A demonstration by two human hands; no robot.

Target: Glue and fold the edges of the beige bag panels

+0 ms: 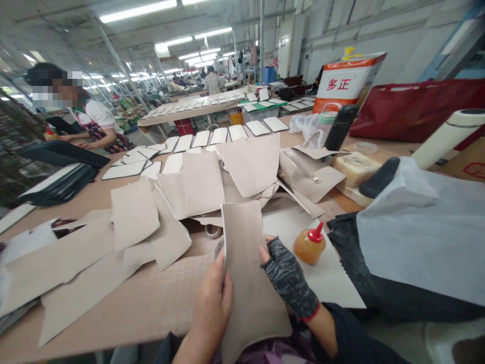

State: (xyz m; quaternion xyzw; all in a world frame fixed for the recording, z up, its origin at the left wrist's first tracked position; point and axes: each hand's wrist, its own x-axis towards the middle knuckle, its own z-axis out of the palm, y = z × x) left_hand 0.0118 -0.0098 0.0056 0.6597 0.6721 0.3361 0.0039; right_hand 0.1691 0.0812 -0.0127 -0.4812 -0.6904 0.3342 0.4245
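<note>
A long beige leather-like panel (246,273) is held upright, leaning toward me, at the lower middle. My left hand (214,298), bare, grips its left edge, thumb on the front and fingers mostly hidden behind. My right hand (286,270), in a grey fingerless glove with a red cuff, holds the right edge, fingers wrapped round it. Beyond the panel lies a pile of beige pieces (204,184). Right of my right hand stands a glue bottle (309,246) with a red nozzle cap. More flat beige pieces (76,247) overlap on the left.
White panels with dark edges (220,135) line the table (151,303) at the back. A black bottle (341,126), an orange and white can (344,83), a white flask (447,136) and white sheeting (424,222) are at right. A person (94,116) works at left.
</note>
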